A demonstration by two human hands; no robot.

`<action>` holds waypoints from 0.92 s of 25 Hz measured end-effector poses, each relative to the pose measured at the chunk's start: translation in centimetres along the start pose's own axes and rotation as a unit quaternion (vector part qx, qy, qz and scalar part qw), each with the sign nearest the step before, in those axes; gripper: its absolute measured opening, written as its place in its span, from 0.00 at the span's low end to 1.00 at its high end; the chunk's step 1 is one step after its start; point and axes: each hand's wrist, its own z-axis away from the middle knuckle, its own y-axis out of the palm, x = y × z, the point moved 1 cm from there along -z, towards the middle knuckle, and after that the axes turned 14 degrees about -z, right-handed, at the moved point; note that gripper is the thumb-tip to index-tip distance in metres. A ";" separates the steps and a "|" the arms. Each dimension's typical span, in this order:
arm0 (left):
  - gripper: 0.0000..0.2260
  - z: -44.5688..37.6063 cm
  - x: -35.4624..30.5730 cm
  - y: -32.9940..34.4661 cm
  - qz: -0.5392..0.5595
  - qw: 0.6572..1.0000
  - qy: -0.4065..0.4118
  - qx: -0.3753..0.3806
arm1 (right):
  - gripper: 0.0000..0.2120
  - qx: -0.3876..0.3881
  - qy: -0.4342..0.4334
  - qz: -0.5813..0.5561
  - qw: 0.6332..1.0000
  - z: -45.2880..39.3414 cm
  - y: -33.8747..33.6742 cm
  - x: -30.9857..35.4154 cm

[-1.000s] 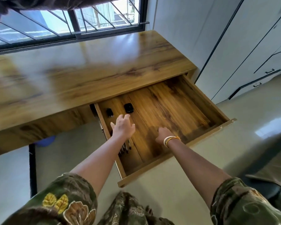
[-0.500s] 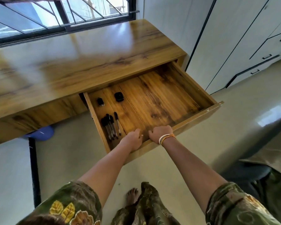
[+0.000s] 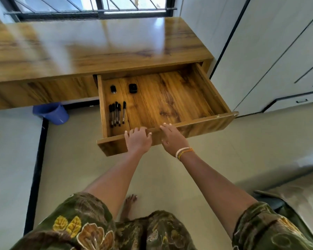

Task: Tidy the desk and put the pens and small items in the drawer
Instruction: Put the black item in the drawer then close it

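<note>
- Now both my hands rest on the front panel of the drawer (image 3: 204, 123), which stands pulled out from under the desk (image 3: 98, 49)
- my left hand (image 3: 138, 140) curls its fingers over the top edge of the panel, holding nothing else
- my right hand (image 3: 172, 138) lies flat beside it, fingers spread loosely against the same edge, bangles (image 3: 183, 152) at the wrist
- the pens (image 3: 116, 113) lie together on the drawer floor near its left wall
- two small black items (image 3: 133, 88) sit farther back, apart from the pens
- a blue bucket (image 3: 51, 113) stands on the floor under the desk
</note>
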 end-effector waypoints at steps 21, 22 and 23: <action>0.26 -0.7 -4.1 -7.2 0.732 0.445 -0.503 0.116 | 0.19 -0.134 0.439 -0.699 0.548 -4.1 -4.8 -3.1; 0.27 -0.7 -4.2 -7.3 0.731 0.442 -0.506 0.120 | 0.18 -0.132 0.439 -0.687 0.564 -4.3 -4.7 -3.3; 0.27 -0.7 -4.2 -7.2 0.732 0.439 -0.506 0.122 | 0.18 -0.134 0.438 -0.678 0.575 -4.4 -4.6 -3.5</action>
